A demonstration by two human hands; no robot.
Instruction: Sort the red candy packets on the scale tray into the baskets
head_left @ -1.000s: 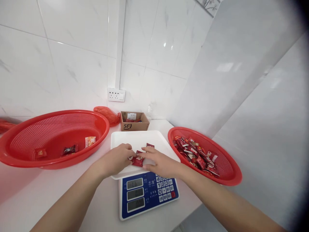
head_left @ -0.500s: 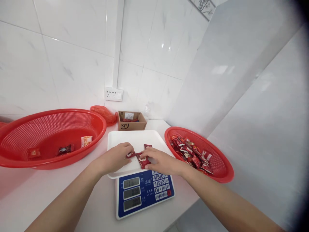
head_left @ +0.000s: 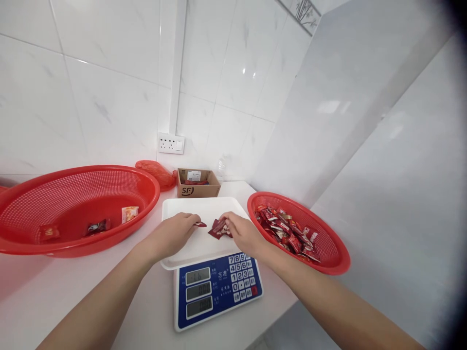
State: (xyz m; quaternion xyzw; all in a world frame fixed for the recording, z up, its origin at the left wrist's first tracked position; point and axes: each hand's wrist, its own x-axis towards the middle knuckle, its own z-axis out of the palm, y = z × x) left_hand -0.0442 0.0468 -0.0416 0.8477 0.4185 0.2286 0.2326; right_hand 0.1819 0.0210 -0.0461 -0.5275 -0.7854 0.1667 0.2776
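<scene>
Over the white tray (head_left: 204,209) of a blue-and-white electronic scale (head_left: 219,289), my left hand (head_left: 178,232) is closed on a small dark red snack packet (head_left: 200,224), of which only the end shows. My right hand (head_left: 243,234) pinches dark red snack packets (head_left: 219,228) by their right side; they overlap, and I cannot tell exactly how many there are. The two hands are apart, with bare tray surface between them. Below the tray, the scale's number keys and three grey displays face me.
At the left stands a large red plastic basket (head_left: 109,176) with a few wrapped snacks in it. A smaller red basket (head_left: 337,248) at the right holds a heap of packets (head_left: 288,233). Behind the scale are a cardboard box (head_left: 199,189) and a red plastic bag (head_left: 156,174).
Both hands have lifted packets from the tray. The right hand has gathered its packets together and moved slightly right and up; the gap between the hands is wider.
</scene>
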